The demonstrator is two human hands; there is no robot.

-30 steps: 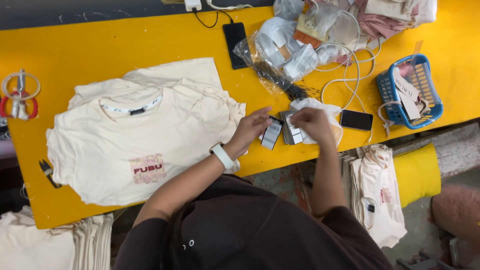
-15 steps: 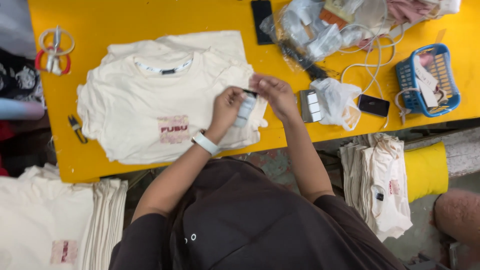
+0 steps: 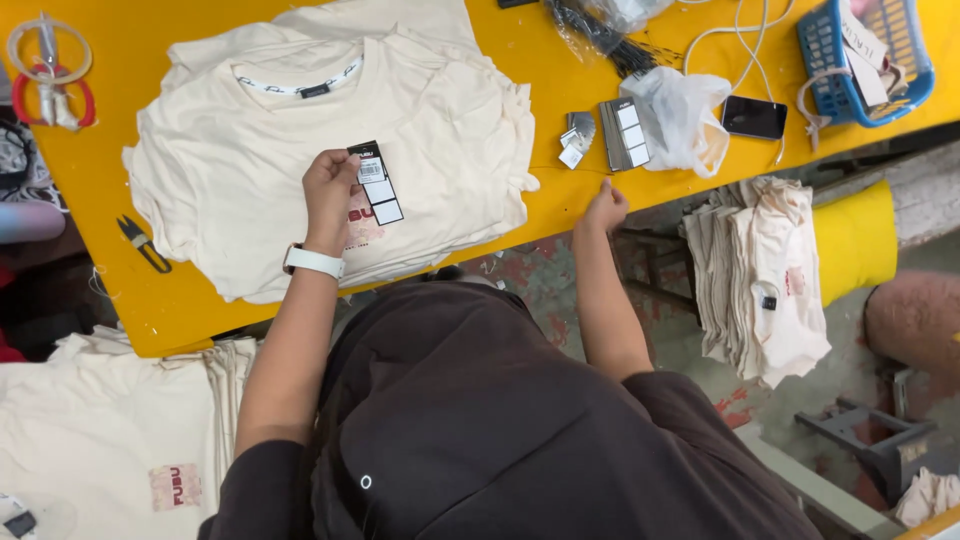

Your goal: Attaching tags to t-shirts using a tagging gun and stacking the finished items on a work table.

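Note:
My left hand [image 3: 328, 192], with a white watch on its wrist, holds a long black-and-white hang tag [image 3: 376, 182] over the chest of a cream T-shirt [image 3: 250, 160] spread flat on the yellow table [image 3: 100, 290]. My right hand [image 3: 603, 210] rests with curled fingers at the table's front edge and holds nothing that I can see. A small stack of the same tags [image 3: 624, 134] lies just beyond it, beside a few silver-grey tags [image 3: 577, 136].
A white plastic bag [image 3: 680, 110], a dark phone [image 3: 755, 117] and a blue basket [image 3: 870, 55] sit at the right. Small snips [image 3: 143, 243] and tape rolls [image 3: 45, 62] lie at the left. Folded cream shirts are stacked at the right [image 3: 765, 275] and lower left [image 3: 110, 430].
My left hand has carried a tag from the table's right side onto the shirt's chest. My right hand let go and dropped back to the table edge.

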